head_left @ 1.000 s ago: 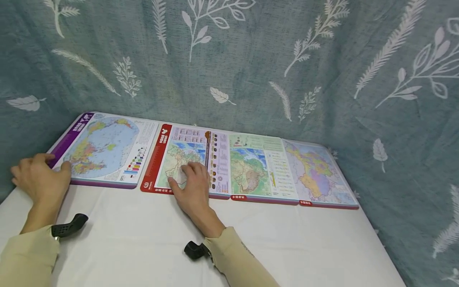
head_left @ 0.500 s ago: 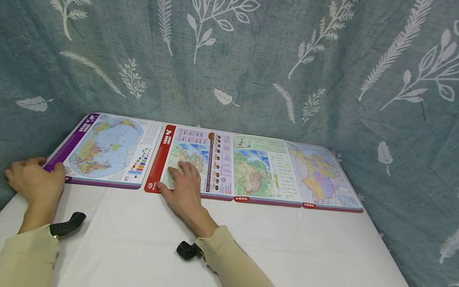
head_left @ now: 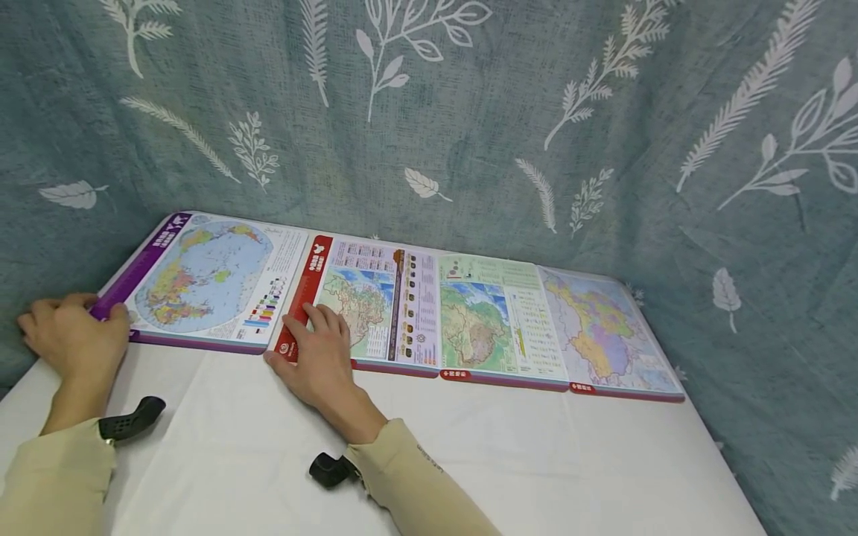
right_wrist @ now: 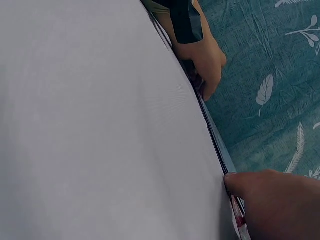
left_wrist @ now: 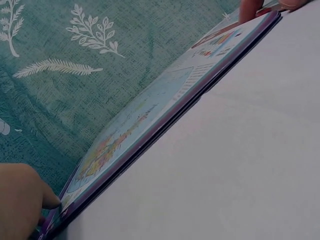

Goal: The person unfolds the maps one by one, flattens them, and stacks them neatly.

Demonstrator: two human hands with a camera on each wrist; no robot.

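A world map (head_left: 221,275) with a purple side strip lies flat at the left of the table. My left hand (head_left: 75,339) grips its near left corner, thumb on top and the other fingers at the left side; the left wrist view shows that thumb tip (left_wrist: 52,200) on the corner. Beside it lies a folding map (head_left: 362,305) with a red strip, spread out to the right in several panels. My right hand (head_left: 318,357) rests on the red strip near the seam between the two maps, fingers on top. In the right wrist view its thumb (right_wrist: 235,182) touches the near edge.
A white cloth (head_left: 469,454) covers the table in front of the maps. Behind and to the right hangs a green-grey curtain (head_left: 482,104) with white leaf prints. A black wrist device (head_left: 132,419) is on the left sleeve, another device (head_left: 330,469) on the right.
My right hand has slid left, from the first panel of the folding map onto its red strip near the seam. My left hand stays at the world map's corner. The head view shifts slightly.
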